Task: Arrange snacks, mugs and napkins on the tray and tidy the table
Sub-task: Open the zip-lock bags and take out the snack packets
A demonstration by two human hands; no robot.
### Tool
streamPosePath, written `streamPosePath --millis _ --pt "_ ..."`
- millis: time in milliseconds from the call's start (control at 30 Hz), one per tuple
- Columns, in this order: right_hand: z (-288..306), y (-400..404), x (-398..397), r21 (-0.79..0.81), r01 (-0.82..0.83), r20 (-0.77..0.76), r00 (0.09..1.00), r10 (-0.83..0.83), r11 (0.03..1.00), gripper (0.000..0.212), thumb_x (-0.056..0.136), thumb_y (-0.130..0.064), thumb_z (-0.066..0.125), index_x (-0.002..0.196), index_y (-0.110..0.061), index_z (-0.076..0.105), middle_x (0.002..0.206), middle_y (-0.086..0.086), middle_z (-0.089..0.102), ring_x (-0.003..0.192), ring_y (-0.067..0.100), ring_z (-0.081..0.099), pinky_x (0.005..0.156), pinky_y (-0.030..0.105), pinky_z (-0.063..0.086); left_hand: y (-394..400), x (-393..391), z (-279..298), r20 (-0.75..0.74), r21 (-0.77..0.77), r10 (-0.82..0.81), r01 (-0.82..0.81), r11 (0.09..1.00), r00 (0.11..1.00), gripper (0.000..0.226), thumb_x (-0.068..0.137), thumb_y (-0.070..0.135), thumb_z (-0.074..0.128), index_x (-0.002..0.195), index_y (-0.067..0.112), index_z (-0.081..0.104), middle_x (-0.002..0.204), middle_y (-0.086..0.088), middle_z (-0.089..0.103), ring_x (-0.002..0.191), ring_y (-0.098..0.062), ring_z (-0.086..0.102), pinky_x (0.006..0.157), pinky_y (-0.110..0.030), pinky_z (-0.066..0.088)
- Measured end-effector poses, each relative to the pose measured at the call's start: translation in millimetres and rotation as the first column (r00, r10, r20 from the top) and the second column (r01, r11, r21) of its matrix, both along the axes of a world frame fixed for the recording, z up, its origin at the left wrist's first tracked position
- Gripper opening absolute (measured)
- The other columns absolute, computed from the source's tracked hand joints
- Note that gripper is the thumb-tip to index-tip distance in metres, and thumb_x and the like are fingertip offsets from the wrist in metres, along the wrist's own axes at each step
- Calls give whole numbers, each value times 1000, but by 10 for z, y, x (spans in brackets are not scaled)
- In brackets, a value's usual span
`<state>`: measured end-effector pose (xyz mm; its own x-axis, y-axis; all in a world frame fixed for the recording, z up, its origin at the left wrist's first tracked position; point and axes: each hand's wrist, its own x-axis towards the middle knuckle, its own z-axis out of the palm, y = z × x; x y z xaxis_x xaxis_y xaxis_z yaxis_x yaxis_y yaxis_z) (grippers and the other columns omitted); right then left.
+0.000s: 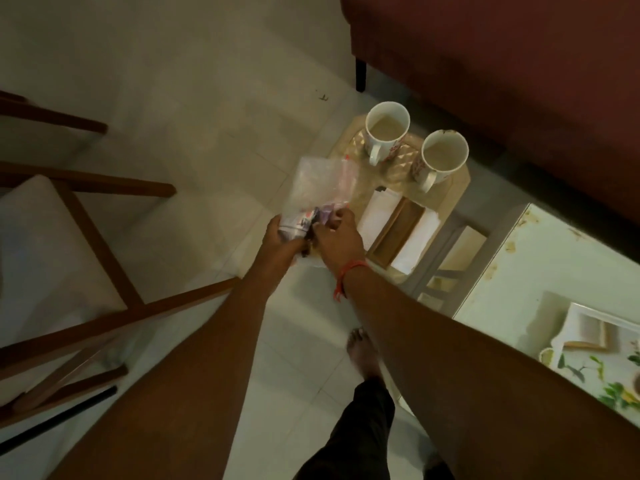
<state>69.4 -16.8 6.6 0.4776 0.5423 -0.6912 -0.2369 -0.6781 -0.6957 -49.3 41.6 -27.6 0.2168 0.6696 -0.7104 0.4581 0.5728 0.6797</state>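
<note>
Both hands, left hand (280,242) and right hand (337,237), grip what seems a snack packet (317,192).

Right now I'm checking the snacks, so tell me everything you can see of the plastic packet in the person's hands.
The plastic packet is a clear, crinkled bag with a pinkish strip near its top edge. Its upper part looks empty and stands up loosely; printed purple and white contents bunch at the bottom. The left hand grips its lower end from below, and the right hand pinches it beside that. It is held above the near corner of the tray.

Glossy mugs (387,128) — clear plastic bag (318,183)
</note>
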Motion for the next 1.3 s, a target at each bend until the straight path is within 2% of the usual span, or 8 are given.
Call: streamPosePath --millis 167,300,433,600,667,800,900,1300 --pt "489 -420 -146 164 -67 80 995 55 984 35 88 -42 52 121 -29 55 102 -5 63 97 20 60 90 40 53 -478 -277 469 243 -222 222 -168 960 944 55 81 10 61 131 30 52 112 -4 68 109 -27 61 97 -58 47" --pt "802 -1032 -12 249 -16 56 998 2 968 29 90 -26 60 117 -29 53 99 3 62 91 19 66 75 21 52 -1047 -278 876 384 -424 358 -182 887 851 88 44 11 79 129 21 56 103 -9 70 98 -30 62 107 -68 30" --pt "1168 -1812 340 135 9 243 969 -42 991 38 89 -15 68 124 -20 53 116 -2 50 95 13 54 76 8 43 -1679 -90 1174 422 -527 348 -86 846 837 109 38 10 89 140 14 50 122 -20 55 122 -46 46 110 -74 20" --pt "1553 -3108 968 -51 98 594 803 -49 994 34 83 -20 75 116 -17 65 118 7 49 109 26 52 96 33 42 -2520 491 1788 485 -542 274 39 839 831 89 44 9 86 129 2 58 115 -25 69 99 -46 67 92 -67 49" --pt "1690 -3660 1232 -25 242 482 853 -200 970 25 83 -24 75 106 -19 68 121 7 49 114 28 50 102 39 42 -2855 714 2010 524 -594 320 69 801 789 80 35 8 91 112 -2 69 111 -28 69 90 -48 69 73 -61 58" --pt "1979 -4656 1608 104 516 -283 835 -472 850 19 92 -25 66 105 -12 69 108 10 63 100 28 61 96 55 51 -3506 1078 2391 632 -604 321 189 774 705 78 48 13 87 121 -1 63 121 -30 61 96 -49 62 87 -61 51" --pt "2281 -5367 1751 200 586 -387 784 -486 785 21 97 -18 60 111 -4 66 116 12 70 103 34 69 89 53 56 -4009 1301 2570 697 -586 274 307 750 662 72 58 19 78 123 -6 60 112 -30 61 95 -43 60 93 -59 46" --pt "3439 -6458 1957 407 408 281 796 -537 817 12 98 -8 53 91 -9 63 94 5 70 73 22 73 67 39 63 -4995 2037 2795 521 -557 6 335 760 854 69 94 63 40 130 6 55 127 -27 62 117 -50 57 99 -64 45"
